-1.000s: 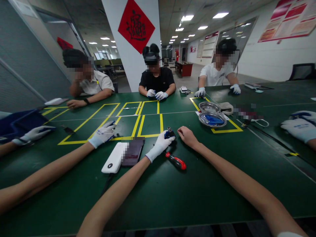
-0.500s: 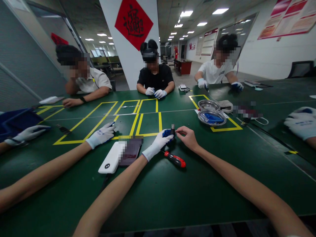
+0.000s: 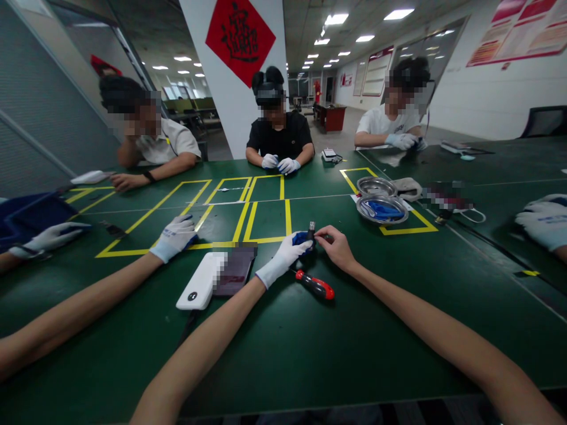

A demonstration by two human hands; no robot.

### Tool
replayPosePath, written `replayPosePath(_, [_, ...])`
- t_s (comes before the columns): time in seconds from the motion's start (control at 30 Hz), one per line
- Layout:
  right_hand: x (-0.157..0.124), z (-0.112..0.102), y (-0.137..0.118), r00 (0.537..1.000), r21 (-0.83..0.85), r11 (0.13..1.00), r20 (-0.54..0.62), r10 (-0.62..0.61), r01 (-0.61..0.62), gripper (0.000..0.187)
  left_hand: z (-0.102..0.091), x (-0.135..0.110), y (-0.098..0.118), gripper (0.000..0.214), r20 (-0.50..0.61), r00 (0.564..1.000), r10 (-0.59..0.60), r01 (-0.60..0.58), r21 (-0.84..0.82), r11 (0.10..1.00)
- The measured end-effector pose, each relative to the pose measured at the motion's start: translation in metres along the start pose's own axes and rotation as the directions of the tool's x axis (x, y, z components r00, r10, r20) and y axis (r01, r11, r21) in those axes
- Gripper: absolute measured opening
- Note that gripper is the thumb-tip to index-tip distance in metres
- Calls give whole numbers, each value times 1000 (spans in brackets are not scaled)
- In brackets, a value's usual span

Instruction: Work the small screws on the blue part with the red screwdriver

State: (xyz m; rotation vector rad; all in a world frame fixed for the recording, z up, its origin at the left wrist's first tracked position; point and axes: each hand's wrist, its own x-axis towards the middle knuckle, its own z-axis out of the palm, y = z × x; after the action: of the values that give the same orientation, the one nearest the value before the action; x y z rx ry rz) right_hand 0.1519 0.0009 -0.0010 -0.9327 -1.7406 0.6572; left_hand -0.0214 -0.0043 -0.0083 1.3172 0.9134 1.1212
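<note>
My left hand point(image 3: 283, 257), in a white and blue work glove, is closed around a small black cylindrical part point(image 3: 310, 234) with a silver metal top, held upright. My bare right hand point(image 3: 336, 247) has thumb and fingers pinched together at the right side of that part. Whether something tiny sits in the pinch is too small to tell. Just below, a red and black screwdriver point(image 3: 315, 284) lies on the green table point(image 3: 283, 354), its shaft pointing toward my left wrist.
A white phone point(image 3: 199, 283) and a dark phone point(image 3: 234, 271) lie left of my forearm. Metal bowls point(image 3: 383, 219) stand at the right, one holding blue items. A co-worker's gloved hand point(image 3: 175, 236) rests at the left; a blue bin point(image 3: 31, 218) is beyond. Several people sit around.
My hands keep nearly the same hold. The neighbour's gloved hand at the left has drawn back a little. Across the table at the right, a person's gloved hands have come together.
</note>
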Motion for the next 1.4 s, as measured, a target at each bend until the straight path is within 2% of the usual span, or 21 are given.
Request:
replayPosePath(0.17, [-1, 0, 2, 999, -11, 999, -3, -33, 33, 16, 1, 0, 1, 41, -33, 999, -29, 27, -39, 999])
replayPosePath(0.4, [-1, 0, 1, 992, 6, 994, 64, -106, 106, 22, -2, 1, -1, 45, -31, 999, -20, 16, -113, 994])
replayPosePath(0.57, [-2, 1, 1, 989, -12, 993, 96, -114, 116, 25, -2, 3, -3, 49, -25, 1000, -8, 6, -50, 999])
replayPosePath(0.7, [-2, 1, 0, 984, -27, 989, 109, -138, 142, 26, -2, 4, -5, 47, -27, 999, 30, -32, -88, 996])
replayPosePath(0.83, [-4, 1, -5, 985, -41, 989, 99, -138, 143, 26, -2, 2, -3, 44, -36, 999, 25, -30, -139, 990])
replayPosePath(0.93, [-14, -2, -18, 988, -54, 991, 95, -119, 125, 23, -3, 1, 0, 44, -87, 996, -18, 3, -169, 986])
replayPosePath(0.97, [-20, -3, -23, 986, -54, 991, 122, -115, 122, 22, -4, 1, 0, 44, -108, 994, -32, 13, -176, 984])
replayPosePath(1.03, [-34, -7, -37, 959, -63, 988, 258, -118, 138, 25, -5, 2, 0, 43, -143, 989, -41, 15, -179, 984])
replayPosePath(1.13, [-58, -13, -57, 845, -138, 965, 521, -121, 224, 50, -8, 4, -2, 42, -169, 986, -4, -21, -150, 988])
replayPosePath(1.2, [-71, -17, -65, 818, -214, 948, 570, -74, 236, 57, -11, 4, -2, 42, -184, 983, 28, -51, -123, 991])
replayPosePath(1.3, [-79, -26, -64, 870, -229, 970, 491, 46, 78, 40, -17, 1, -2, 40, -214, 973, 86, -95, -30, 995])
replayPosePath(1.4, [-71, -40, -55, 946, -127, 983, 279, 167, -136, 27, -23, -7, 0, 40, -217, 969, 121, -99, 108, 989])
